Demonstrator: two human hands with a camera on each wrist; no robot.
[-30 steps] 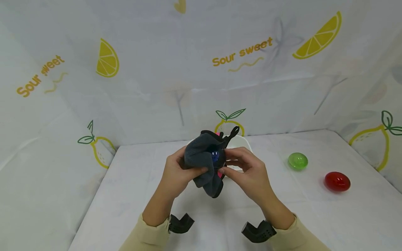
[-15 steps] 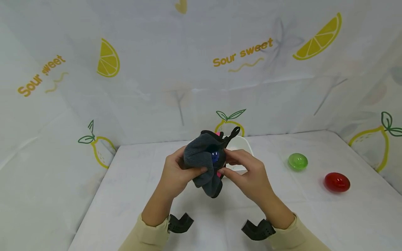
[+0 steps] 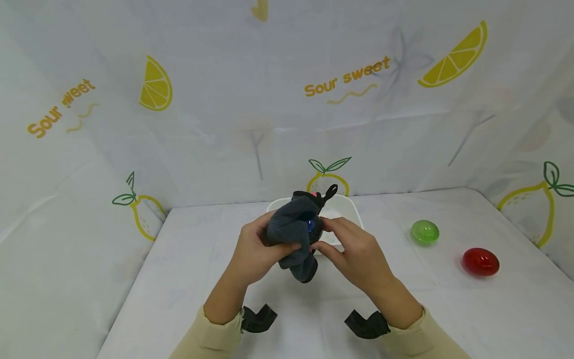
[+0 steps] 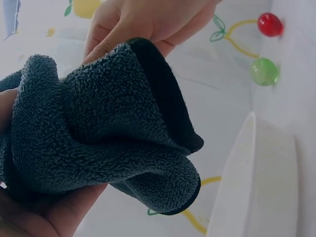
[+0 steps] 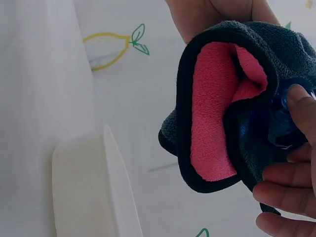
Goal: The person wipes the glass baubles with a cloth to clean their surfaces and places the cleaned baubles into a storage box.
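Note:
My left hand [image 3: 256, 253] grips a folded dark grey towel [image 3: 287, 229] above the table, thumb in front. The towel has black edging, and its pink side [image 5: 210, 108] shows in the right wrist view. Nested in the towel's folds is a shiny, see-through blue ball [image 3: 310, 226], partly covered by the cloth. My right hand [image 3: 360, 252] pinches the ball between thumb and fingers at its right side. In the right wrist view a fingertip lies on the blue ball [image 5: 281, 116]. A black hanging loop [image 3: 331, 191] sticks up from the towel.
Behind the hands stands a white plastic basin [image 3: 350, 212], partly hidden by the towel. To the right on the white-covered table [image 3: 193, 279] lie a clear green ball [image 3: 425, 232] and a glossy red egg-shaped piece [image 3: 481, 262]. A lemon-printed sheet [image 3: 215, 124] hangs behind.
The towel with the blue ball has shifted and turned slightly, and its upper loop sits a bit lower. My right fingers have moved slightly along the ball's side.

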